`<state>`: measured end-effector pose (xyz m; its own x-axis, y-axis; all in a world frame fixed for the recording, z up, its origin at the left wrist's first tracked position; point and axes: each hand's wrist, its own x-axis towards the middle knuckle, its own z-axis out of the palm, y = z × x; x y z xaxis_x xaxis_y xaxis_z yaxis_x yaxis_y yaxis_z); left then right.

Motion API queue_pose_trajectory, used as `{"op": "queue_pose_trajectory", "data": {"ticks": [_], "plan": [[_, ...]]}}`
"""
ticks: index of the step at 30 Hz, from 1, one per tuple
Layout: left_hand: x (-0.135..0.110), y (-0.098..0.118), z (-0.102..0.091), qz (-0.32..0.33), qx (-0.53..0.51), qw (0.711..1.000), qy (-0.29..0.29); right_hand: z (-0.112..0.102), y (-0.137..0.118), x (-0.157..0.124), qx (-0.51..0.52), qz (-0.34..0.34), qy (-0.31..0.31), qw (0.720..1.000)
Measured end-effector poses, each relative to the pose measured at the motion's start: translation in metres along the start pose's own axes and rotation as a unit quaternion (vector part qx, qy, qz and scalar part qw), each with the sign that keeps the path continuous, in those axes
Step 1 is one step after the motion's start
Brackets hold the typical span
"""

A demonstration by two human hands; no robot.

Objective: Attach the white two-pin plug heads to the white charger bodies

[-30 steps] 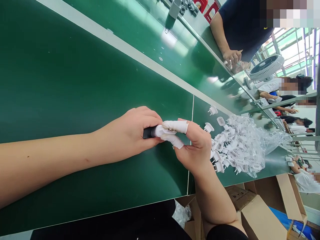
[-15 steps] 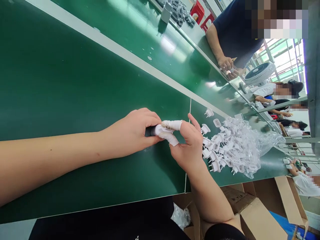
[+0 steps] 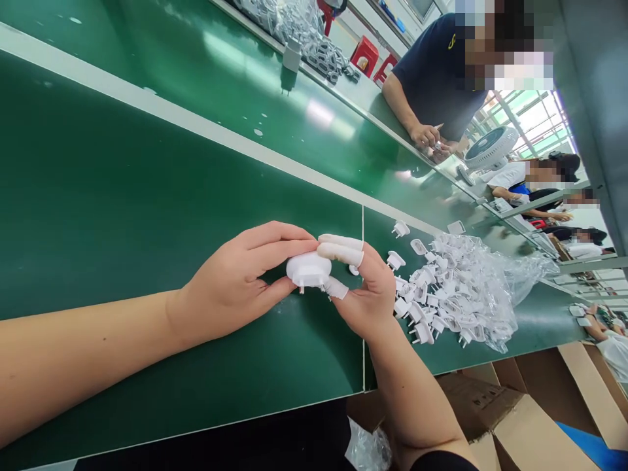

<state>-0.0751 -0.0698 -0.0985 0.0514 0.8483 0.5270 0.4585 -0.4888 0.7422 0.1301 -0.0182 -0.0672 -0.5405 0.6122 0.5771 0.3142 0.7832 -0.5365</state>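
While the left hand (image 3: 233, 278) and right hand (image 3: 370, 297) pinch a rounded white plastic plug (image 3: 308, 269), it looks light, stiff and slick, best gripped by its edges.

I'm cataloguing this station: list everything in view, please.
Plug: one, white, centre
More plugs: many, white, right
Plastic bag: one, clear, right
Worktop: one, green, middle
Grey block: one, grey, top
Grey parts: many, grey, top
Red seats: two, red, top
Fan: one, white, upper right
Co-worker: one, dark-shirted, upper right
Other people: several, mixed clothing, right
Cardboard boxes: several, brown, lower right
Blue sheet: one, blue, lower right
Crumpled plastic: one, clear, bottom
Left hand: one, bare, holding plug
Right hand: one, white finger covers, holding plug
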Motion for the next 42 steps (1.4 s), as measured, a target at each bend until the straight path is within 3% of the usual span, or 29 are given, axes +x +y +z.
{"op": "queue_pose_trajectory", "data": {"ticks": [6, 17, 22, 42], "plan": [[-0.005, -0.006, 0.002, 0.054, 0.044, 0.997, 0.040, 0.000, -0.001, -0.001, 0.008, -0.004, 0.008, 1.000], [-0.002, 0.003, -0.001, 0.107, -0.008, 0.994, 0.035, 0.007, -0.007, -0.003, 0.135, 0.121, 0.019, 0.983], [-0.003, 0.002, 0.001, 0.090, -0.027, 0.995, 0.035, 0.008, -0.009, -0.002, 0.149, 0.140, 0.019, 0.979], [-0.007, -0.006, 0.006, 0.039, -0.076, 0.996, 0.004, 0.012, -0.008, -0.004, 0.148, 0.103, 0.050, 0.982]]}}
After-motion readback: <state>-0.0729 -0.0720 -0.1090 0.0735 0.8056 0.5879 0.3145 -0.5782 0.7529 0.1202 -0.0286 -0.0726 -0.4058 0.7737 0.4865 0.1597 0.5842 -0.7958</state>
